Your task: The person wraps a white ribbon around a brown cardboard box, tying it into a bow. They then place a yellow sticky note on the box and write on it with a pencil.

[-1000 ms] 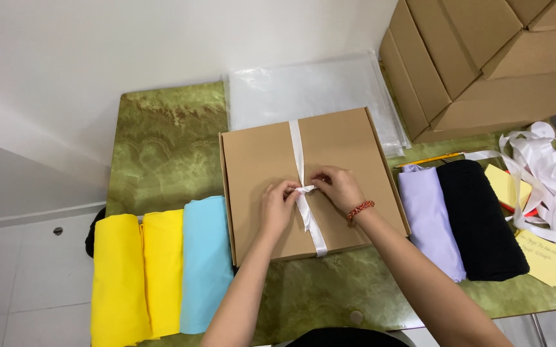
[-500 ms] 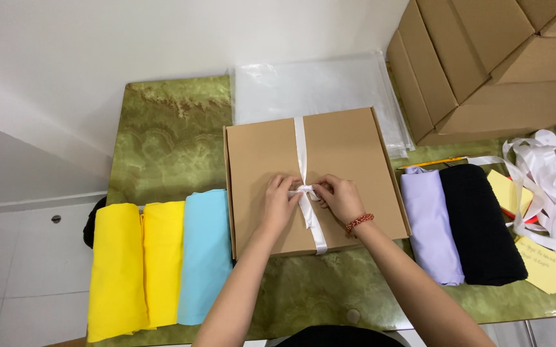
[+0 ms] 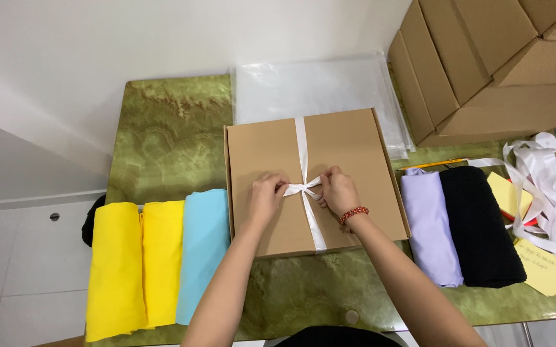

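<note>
A flat brown cardboard box lies in the middle of a green marbled table. A white ribbon runs over its lid from back to front. My left hand and my right hand meet at the ribbon's middle, each pinching a loop or end of the knot between them. A red beaded bracelet is on my right wrist.
Two yellow folded cloths and a light blue one lie left of the box. A lilac cloth and a black one lie right. Clear plastic bags, stacked cartons, loose white ribbon and yellow cards surround them.
Both hands stay at the knot; their fingers have drawn slightly apart, pulling the ribbon loops out sideways. The view has shifted a little.
</note>
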